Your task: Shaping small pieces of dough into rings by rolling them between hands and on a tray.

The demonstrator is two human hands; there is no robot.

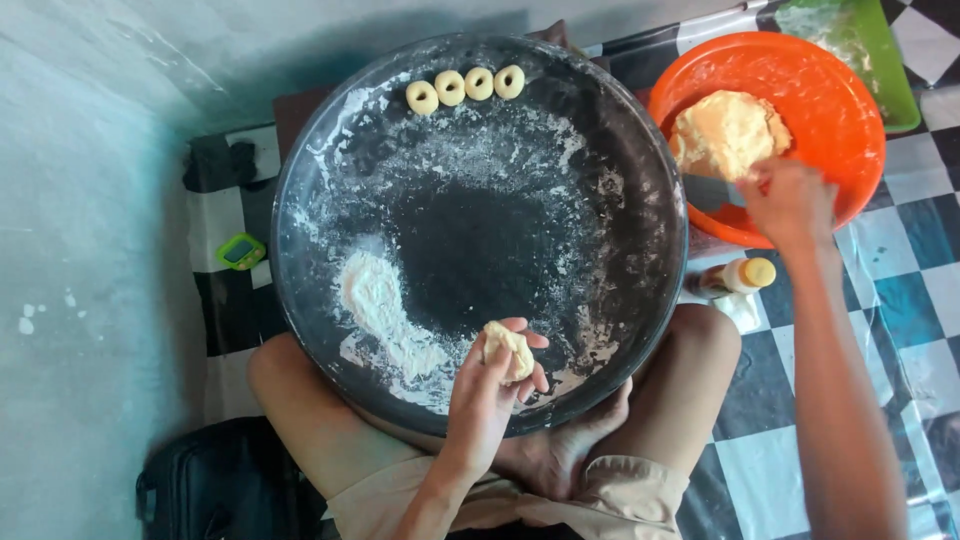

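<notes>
A: While the left hand (490, 385) curls its fingers round a small piece of dough (508, 348), where is the rest?

B: The big lump of dough (727, 132) sits in the orange bowl (840, 100), beside the round dark tray (480, 230). The right hand (790, 200) is at the lump's near edge, fingers bent as if pinching it; I cannot tell how firmly.

A: How would it handle?

B: Soft and light, I'd judge, a bit tacky. The flour (385, 310) on the tray would help. Best cupped loosely from below, not squeezed.

A: And the four dough rings (465, 88)?

B: Lined up at the tray's far rim, touching each other.
</notes>
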